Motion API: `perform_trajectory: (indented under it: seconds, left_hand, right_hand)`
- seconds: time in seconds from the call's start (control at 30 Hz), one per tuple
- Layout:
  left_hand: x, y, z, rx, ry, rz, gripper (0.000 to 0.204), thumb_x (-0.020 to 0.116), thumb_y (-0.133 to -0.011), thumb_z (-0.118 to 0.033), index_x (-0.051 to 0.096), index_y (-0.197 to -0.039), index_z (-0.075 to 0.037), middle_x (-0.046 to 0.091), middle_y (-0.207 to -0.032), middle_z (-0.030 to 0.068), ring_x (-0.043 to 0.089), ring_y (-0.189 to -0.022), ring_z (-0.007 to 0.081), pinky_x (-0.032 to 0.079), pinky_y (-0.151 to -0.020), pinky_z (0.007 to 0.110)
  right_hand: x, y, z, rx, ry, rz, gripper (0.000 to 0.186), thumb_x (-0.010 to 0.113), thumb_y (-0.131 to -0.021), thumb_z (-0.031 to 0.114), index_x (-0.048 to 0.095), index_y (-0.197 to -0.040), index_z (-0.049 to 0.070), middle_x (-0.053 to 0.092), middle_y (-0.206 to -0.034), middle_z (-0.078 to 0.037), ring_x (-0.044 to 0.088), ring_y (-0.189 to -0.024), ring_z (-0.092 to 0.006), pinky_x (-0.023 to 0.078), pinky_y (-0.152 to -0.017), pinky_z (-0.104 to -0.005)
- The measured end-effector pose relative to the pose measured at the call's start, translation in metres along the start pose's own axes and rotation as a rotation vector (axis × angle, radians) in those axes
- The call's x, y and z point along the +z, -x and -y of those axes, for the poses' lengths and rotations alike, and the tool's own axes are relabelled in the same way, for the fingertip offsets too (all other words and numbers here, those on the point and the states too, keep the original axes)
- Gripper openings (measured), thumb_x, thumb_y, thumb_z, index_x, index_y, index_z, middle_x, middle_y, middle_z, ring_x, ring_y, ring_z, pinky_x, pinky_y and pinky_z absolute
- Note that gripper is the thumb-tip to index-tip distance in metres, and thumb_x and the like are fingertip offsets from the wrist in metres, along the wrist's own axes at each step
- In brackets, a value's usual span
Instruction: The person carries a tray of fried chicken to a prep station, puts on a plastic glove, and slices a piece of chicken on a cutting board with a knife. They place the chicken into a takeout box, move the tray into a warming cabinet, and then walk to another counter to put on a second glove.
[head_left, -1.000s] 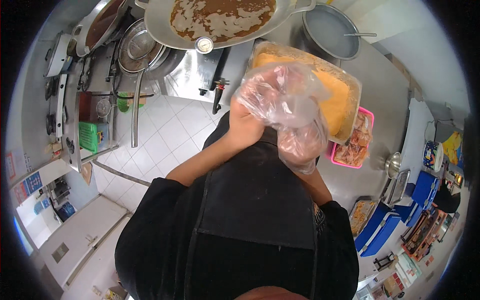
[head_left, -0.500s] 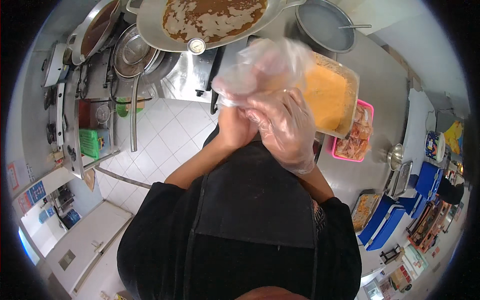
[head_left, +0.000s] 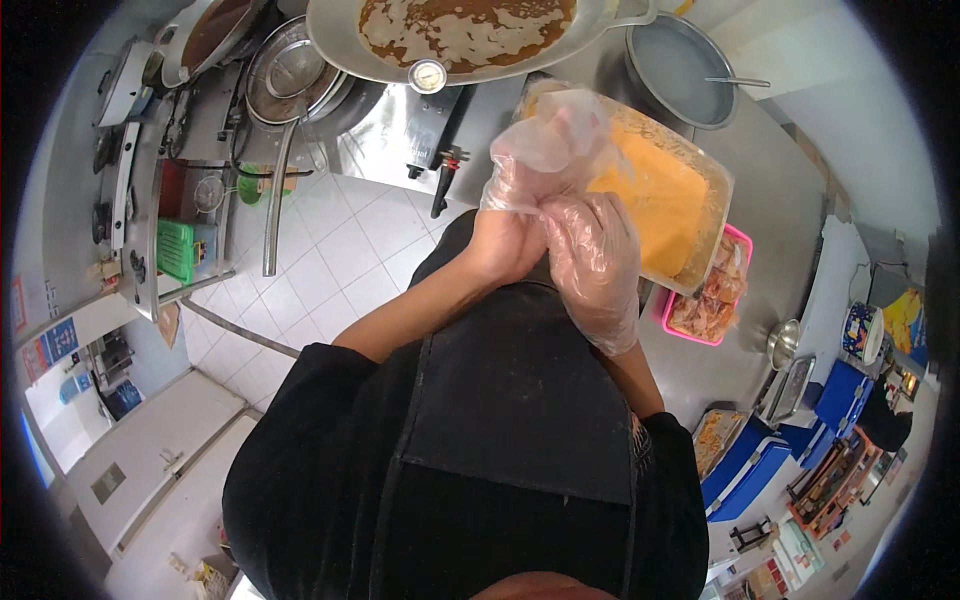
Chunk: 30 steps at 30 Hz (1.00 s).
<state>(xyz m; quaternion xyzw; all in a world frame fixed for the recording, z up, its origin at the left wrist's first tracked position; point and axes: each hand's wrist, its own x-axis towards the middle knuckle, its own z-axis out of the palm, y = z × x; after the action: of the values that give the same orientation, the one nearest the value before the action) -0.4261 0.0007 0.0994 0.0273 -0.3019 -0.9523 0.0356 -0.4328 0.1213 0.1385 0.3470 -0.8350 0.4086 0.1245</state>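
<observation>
Out in front of my chest, a loose clear plastic glove covers the fingers and palm of my left hand. The wrist below its cuff is bare. Through the crumpled film, the left fingers look stretched out, though their outlines are blurred. My right hand, in a clear plastic glove of its own, pinches the cuff at the left wrist. Just beyond and to the right of both hands is a rectangular metal tray of orange batter. The left glove's fingertips overlap its near left part in the view.
A pink-rimmed tray of raw meat sits beside the batter. Behind are a large pan of brown oil with a dial thermometer and a bowl of cloudy liquid. A strainer lies left, its long handle overhanging the counter.
The view has shifted, so the pan and counter sit farther right. The left hand's glove is less smeared by motion, and my right hand still grips its cuff.
</observation>
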Motion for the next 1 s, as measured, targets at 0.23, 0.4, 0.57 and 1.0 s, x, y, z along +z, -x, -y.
perform_trajectory:
  seconds: [0.23,0.4,0.57,1.0]
  left_hand:
    - [-0.004,-0.004,-0.016,-0.011,0.044,-0.005,0.079,0.037,-0.105,-0.065,0.024,-0.163,-0.012,0.032,-0.165,0.0093,0.035,-0.151,0.0319,0.033,-0.123,0.049]
    - [-0.014,-0.007,-0.013,0.028,0.001,0.022,0.084,0.034,-0.103,-0.069,0.018,-0.165,-0.014,0.025,-0.168,0.0102,0.028,-0.155,0.0310,0.030,-0.124,0.052]
    - [-0.018,-0.014,-0.019,-0.040,0.029,0.107,0.090,0.032,-0.101,-0.073,0.010,-0.168,-0.016,0.020,-0.171,0.0124,0.025,-0.157,0.0329,0.027,-0.125,0.055]
    - [-0.009,-0.027,-0.024,0.015,-0.081,0.110,0.096,0.024,-0.097,-0.081,0.011,-0.168,-0.018,0.012,-0.173,0.0170,0.017,-0.159,0.0356,0.024,-0.123,0.060]
  right_hand:
    - [0.004,0.002,-0.006,0.096,-0.182,0.050,0.015,0.073,-0.082,-0.002,0.068,-0.095,0.003,0.063,-0.090,-0.012,0.061,-0.086,-0.0351,0.049,-0.076,-0.0444]
    - [0.002,-0.007,-0.004,0.078,-0.126,0.116,0.014,0.069,-0.082,-0.001,0.067,-0.095,0.005,0.060,-0.091,-0.011,0.059,-0.089,-0.0355,0.048,-0.079,-0.0465]
    - [0.004,-0.010,0.000,0.063,-0.173,0.171,0.012,0.067,-0.084,0.000,0.066,-0.094,0.006,0.059,-0.094,-0.012,0.058,-0.090,-0.0367,0.049,-0.080,-0.0470]
    - [0.005,-0.014,-0.009,0.077,-0.209,0.225,0.010,0.064,-0.086,0.001,0.064,-0.094,0.006,0.057,-0.092,-0.012,0.058,-0.092,-0.0374,0.046,-0.080,-0.0464]
